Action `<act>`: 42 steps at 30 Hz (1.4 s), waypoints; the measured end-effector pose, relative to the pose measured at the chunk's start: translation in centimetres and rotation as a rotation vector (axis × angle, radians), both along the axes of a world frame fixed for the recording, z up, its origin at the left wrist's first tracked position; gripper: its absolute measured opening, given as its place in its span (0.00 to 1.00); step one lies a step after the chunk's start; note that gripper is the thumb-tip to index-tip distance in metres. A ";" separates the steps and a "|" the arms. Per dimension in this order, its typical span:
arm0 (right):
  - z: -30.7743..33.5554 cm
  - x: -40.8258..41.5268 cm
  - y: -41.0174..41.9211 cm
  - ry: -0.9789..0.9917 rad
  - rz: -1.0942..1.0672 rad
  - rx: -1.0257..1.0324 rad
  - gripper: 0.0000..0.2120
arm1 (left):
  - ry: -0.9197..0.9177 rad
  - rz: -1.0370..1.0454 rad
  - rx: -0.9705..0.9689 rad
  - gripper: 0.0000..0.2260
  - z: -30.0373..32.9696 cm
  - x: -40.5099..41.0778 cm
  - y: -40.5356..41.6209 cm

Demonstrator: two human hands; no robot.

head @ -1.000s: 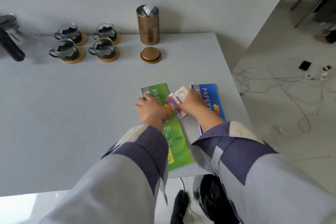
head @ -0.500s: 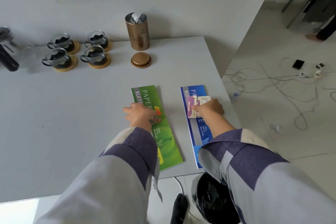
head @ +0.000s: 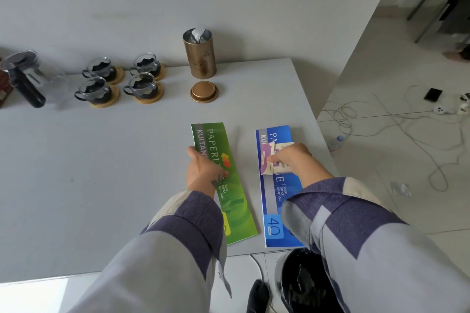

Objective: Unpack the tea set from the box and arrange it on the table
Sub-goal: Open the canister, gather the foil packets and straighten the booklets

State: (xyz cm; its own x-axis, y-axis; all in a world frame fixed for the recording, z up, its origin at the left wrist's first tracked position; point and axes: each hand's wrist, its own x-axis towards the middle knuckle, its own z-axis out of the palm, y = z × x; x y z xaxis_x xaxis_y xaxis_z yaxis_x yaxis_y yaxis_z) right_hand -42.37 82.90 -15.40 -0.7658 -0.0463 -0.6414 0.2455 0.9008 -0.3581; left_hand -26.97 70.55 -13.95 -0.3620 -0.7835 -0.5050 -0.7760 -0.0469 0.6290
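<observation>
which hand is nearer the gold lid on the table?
Left. The left hand rests on the green booklet, almost straight below the gold lid. The right hand grips small cards over the blue booklet, further right.

Grey table: four cups, canister, lid, two booklets.
</observation>
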 end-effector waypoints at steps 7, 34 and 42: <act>1.4 0.7 1.3 0.048 0.028 -0.376 0.26 | 0.188 0.094 0.069 0.19 0.4 -0.7 0.0; 2.7 -18.4 -12.9 0.119 -0.082 -0.787 0.28 | 0.415 -0.053 0.231 0.22 -0.5 -25.8 -12.8; 0.3 -20.4 -17.0 0.126 -0.036 -0.582 0.20 | 0.301 -0.151 -0.025 0.08 -2.7 -26.7 -13.9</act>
State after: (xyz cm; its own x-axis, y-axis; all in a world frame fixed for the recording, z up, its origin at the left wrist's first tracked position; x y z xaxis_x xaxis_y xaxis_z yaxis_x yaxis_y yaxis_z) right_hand -62.73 65.89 -15.12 -0.8423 -0.3353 -0.4220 0.1957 0.5393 -0.8191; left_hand -53.66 56.64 -16.60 -0.6051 -0.7202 -0.3394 -0.5524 0.0727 0.8304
